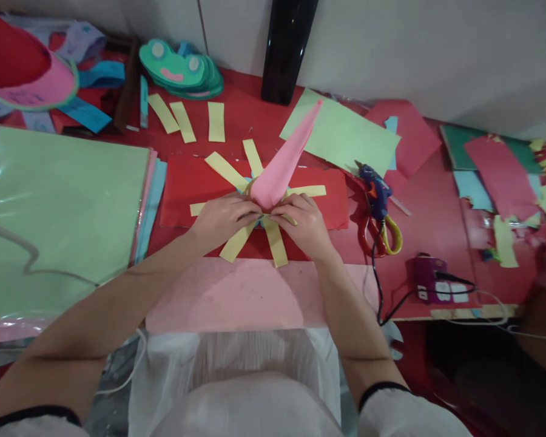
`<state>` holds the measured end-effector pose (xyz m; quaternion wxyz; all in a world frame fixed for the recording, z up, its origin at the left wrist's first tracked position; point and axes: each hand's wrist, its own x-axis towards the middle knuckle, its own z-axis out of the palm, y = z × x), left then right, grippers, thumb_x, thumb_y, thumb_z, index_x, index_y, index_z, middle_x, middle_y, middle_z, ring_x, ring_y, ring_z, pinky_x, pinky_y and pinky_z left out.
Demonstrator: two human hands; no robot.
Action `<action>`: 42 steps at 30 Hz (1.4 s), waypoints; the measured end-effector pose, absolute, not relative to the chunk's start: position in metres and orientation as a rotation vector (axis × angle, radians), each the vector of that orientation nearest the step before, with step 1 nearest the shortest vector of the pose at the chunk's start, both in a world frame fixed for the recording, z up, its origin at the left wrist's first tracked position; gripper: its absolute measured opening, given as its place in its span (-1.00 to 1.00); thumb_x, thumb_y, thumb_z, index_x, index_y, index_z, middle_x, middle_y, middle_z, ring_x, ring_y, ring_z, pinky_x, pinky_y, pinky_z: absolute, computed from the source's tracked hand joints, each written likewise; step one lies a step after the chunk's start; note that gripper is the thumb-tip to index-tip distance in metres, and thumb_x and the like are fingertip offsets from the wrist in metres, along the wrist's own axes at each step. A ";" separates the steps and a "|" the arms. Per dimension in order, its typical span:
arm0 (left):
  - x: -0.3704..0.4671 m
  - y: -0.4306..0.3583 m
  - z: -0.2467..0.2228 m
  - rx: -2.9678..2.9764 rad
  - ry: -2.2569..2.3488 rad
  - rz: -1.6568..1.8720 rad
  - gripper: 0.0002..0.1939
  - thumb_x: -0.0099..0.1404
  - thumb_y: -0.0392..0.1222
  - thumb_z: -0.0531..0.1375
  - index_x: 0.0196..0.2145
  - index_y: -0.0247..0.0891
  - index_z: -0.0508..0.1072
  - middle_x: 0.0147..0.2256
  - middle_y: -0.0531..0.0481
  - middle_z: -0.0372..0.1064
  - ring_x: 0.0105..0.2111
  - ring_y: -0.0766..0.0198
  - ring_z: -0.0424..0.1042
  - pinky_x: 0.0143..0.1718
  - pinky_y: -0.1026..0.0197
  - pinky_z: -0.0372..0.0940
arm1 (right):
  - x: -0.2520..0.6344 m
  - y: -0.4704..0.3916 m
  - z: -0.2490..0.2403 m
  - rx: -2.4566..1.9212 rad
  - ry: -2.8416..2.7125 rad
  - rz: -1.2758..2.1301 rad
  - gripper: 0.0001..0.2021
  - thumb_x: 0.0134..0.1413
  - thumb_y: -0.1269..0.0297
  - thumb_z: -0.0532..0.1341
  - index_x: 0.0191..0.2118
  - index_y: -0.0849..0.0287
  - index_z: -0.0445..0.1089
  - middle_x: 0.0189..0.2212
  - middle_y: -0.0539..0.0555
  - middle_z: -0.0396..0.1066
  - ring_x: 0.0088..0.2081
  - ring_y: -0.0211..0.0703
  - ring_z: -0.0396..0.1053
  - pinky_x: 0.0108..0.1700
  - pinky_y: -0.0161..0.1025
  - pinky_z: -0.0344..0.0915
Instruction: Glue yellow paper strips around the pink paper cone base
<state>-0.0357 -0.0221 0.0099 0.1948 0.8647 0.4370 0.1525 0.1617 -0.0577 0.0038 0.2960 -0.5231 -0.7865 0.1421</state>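
Observation:
A pink paper cone (pixel 286 161) stands tilted, its tip leaning away to the upper right. Pale yellow paper strips (pixel 275 241) spread out like rays around its base, with bits of blue paper showing beneath. My left hand (pixel 225 217) pinches the near left side of the cone's base, fingers closed. From the other side my right hand (pixel 303 218) does likewise, its fingertips close to the left ones. The exact edge between the fingers is partly hidden. Under the strips lies a red board (pixel 182 182).
A glue gun (pixel 377 193) rests by scissors (pixel 394 235) on the right, its cord running to a purple box (pixel 430 276). Green sheets in plastic (pixel 68 212) lie left. Loose yellow strips (pixel 216 121) and green foam frog shapes (pixel 182 70) are behind. Another person's arm (pixel 543 321) shows far right.

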 end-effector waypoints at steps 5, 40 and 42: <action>-0.036 -0.022 0.008 2.467 1.220 0.458 -0.73 0.33 -0.06 0.05 -0.30 -0.11 0.54 -0.36 0.05 0.51 -0.34 0.29 0.44 -0.51 0.30 0.18 | 0.162 -0.058 0.005 -1.416 -2.111 0.387 -0.83 0.15 0.21 0.16 -0.34 0.06 0.49 -0.36 0.04 0.40 -0.29 -0.15 0.24 -0.19 -0.15 0.22; -0.034 -0.021 0.009 2.555 1.137 0.422 -0.80 0.30 -0.13 0.07 -0.35 -0.16 0.49 -0.50 0.06 0.44 -0.40 0.23 0.39 -0.29 0.17 0.21 | 0.161 -0.059 0.004 -1.428 -2.122 0.323 -0.80 0.19 0.21 0.12 -0.33 0.02 0.49 -0.34 0.04 0.40 -0.29 -0.13 0.24 -0.22 -0.13 0.20; -0.034 -0.021 0.009 2.592 1.114 0.398 -0.82 0.30 -0.15 0.09 -0.35 -0.18 0.48 -0.49 0.05 0.45 -0.40 0.22 0.39 -0.29 0.16 0.20 | 0.160 -0.059 0.004 -1.427 -2.123 0.314 -0.80 0.19 0.21 0.12 -0.35 0.03 0.49 -0.35 0.04 0.40 -0.30 -0.14 0.23 -0.23 -0.13 0.19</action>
